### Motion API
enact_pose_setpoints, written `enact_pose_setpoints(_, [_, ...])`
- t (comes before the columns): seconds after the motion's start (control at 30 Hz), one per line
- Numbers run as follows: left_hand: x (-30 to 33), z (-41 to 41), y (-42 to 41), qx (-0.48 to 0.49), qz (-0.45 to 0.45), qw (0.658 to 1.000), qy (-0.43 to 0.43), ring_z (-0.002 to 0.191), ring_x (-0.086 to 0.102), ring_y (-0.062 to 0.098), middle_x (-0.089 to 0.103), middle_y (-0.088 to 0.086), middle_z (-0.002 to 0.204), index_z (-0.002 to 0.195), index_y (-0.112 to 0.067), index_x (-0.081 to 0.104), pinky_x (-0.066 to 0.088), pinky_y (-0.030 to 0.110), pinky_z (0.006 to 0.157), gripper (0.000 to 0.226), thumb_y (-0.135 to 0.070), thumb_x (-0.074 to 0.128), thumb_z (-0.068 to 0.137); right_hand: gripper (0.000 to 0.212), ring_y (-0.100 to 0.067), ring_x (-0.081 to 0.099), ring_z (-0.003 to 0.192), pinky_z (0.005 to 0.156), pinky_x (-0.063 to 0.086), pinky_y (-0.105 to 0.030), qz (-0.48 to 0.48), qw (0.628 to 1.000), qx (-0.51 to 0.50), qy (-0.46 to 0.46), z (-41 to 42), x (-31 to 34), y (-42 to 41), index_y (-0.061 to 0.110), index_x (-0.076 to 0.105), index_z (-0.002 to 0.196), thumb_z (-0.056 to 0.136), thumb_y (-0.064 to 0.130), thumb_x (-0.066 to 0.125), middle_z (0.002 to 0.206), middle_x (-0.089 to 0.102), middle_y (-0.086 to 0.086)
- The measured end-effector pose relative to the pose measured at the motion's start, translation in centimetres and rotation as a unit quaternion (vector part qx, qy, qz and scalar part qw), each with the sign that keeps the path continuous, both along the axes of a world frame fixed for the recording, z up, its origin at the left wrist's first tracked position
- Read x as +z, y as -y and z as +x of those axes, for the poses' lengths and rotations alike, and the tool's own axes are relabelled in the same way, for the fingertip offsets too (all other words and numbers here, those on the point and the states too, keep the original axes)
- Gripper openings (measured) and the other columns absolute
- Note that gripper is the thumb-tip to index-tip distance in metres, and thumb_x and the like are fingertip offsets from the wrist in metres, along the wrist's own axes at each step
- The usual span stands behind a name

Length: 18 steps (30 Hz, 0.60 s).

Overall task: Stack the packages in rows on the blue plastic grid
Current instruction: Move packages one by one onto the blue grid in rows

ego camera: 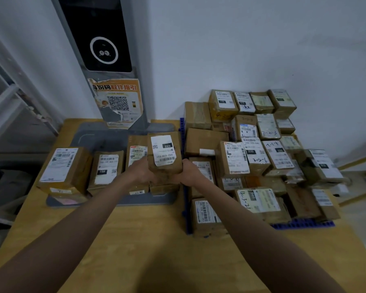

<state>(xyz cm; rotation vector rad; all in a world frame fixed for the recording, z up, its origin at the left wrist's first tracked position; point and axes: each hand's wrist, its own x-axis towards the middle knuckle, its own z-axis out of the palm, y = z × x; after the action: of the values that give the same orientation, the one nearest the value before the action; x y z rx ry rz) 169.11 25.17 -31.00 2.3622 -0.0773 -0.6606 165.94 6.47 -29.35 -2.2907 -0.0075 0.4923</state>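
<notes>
Setting: wooden tabletop (135, 240) against a pale wall, with a grey kiosk post (106, 60) standing on a flat grey base (93, 134) at the back left.
Fingers: left hand (142, 171) and right hand (188, 173) clasp the lower corners of one package from either side, fingers curled round its edges; the fingertips are hidden behind the cardboard.
Held package (164, 157): brown carton with a white label marked 032, upright and lifted above the boxes on the grey base, just left of the grid's edge.
Handling: probably stiff and fairly light, a taped cardboard box with a scuffed lower face; taking it low on two opposite sides looks secure, and tape may be slick.
Blue plastic grid (304, 224): lies on the right of the table, almost covered by stacked packages (256, 149) in rough rows, several tilted.
Waiting boxes (82, 170): a row of cartons stands on the grey base, left of the held one.
Obstacles: the grid's raised blue edge (185, 199) and the leaning boxes beside it crowd any free slot; a careless placement could topple neighbours.
</notes>
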Motion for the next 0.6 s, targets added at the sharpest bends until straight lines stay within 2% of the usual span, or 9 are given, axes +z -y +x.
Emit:
enact_pose_setpoints(0.1, [1.4, 0.2, 0.8, 0.012, 0.010, 1.000, 0.010, 0.116, 0.055, 0.022, 0.059, -0.003, 0.129, 0.136, -0.027, 0.047, 0.048, 0.042, 0.099, 0.077, -0.020, 0.084, 0.068, 0.047, -0.030, 0.055, 0.118, 0.084, 0.042, -0.026, 0.021, 1.000, -0.010, 0.006, 0.0, 1.0, 0.9, 0.003, 0.054, 0.126, 0.084, 0.015, 0.073, 0.127, 0.060, -0.016])
enact_pose_setpoints(0.23, [3.9, 1.2, 2.8, -0.002, 0.006, 0.999, 0.036, 0.114, 0.057, 0.023, 0.062, 0.000, 0.124, 0.131, -0.021, 0.052, 0.049, 0.044, 0.098, 0.071, -0.015, 0.084, 0.067, 0.056, -0.023, 0.059, 0.117, 0.095, 0.050, -0.030, 0.071, 0.997, -0.022, 0.016, 1.0, 3.0, 2.9, 0.007, 0.059, 0.127, 0.077, 0.016, 0.082, 0.126, 0.064, -0.009])
enact_pose_setpoints(0.33, [6.0, 2.5, 5.0, -0.031, -0.012, 0.998, 0.061, 0.099, 0.064, 0.022, 0.068, 0.007, 0.113, 0.116, -0.014, 0.061, 0.054, 0.042, 0.089, 0.052, -0.005, 0.082, 0.069, 0.049, -0.012, 0.058, 0.103, 0.081, 0.046, -0.010, 0.073, 0.996, -0.021, 0.050, 2.1, 4.7, 5.1, 0.012, 0.064, 0.122, 0.077, 0.021, 0.083, 0.121, 0.067, -0.004])
enact_pose_setpoints(0.43, [7.9, 4.0, 7.8, -0.033, -0.015, 0.997, 0.075, 0.099, 0.062, 0.020, 0.064, 0.001, 0.114, 0.128, -0.017, 0.051, 0.054, 0.037, 0.084, 0.068, -0.010, 0.083, 0.069, 0.052, -0.015, 0.057, 0.107, 0.087, 0.044, -0.021, 0.063, 0.995, -0.037, 0.070, 3.7, 6.0, 7.8, 0.011, 0.060, 0.127, 0.080, 0.022, 0.080, 0.123, 0.065, -0.003])
enact_pose_setpoints(0.53, [9.2, 5.7, 10.7, -0.039, -0.005, 0.993, 0.107, 0.095, 0.055, 0.014, 0.059, -0.006, 0.108, 0.124, -0.019, 0.054, 0.045, 0.025, 0.073, 0.066, -0.014, 0.085, 0.066, 0.057, -0.018, 0.058, 0.116, 0.098, 0.048, -0.029, 0.065, 0.994, -0.065, 0.056, 5.5, 6.8, 10.5, 0.011, 0.056, 0.131, 0.080, 0.021, 0.080, 0.126, 0.062, 0.000])
enact_pose_setpoints(0.6, [9.7, 6.8, 12.7, -0.049, -0.028, 0.993, 0.107, 0.096, 0.059, 0.015, 0.065, -0.003, 0.114, 0.122, -0.018, 0.058, 0.051, 0.027, 0.073, 0.063, -0.012, 0.085, 0.066, 0.059, -0.021, 0.057, 0.120, 0.102, 0.049, -0.036, 0.047, 0.995, -0.073, 0.054, 6.7, 7.1, 12.4, 0.009, 0.054, 0.134, 0.082, 0.023, 0.078, 0.130, 0.062, -0.005])
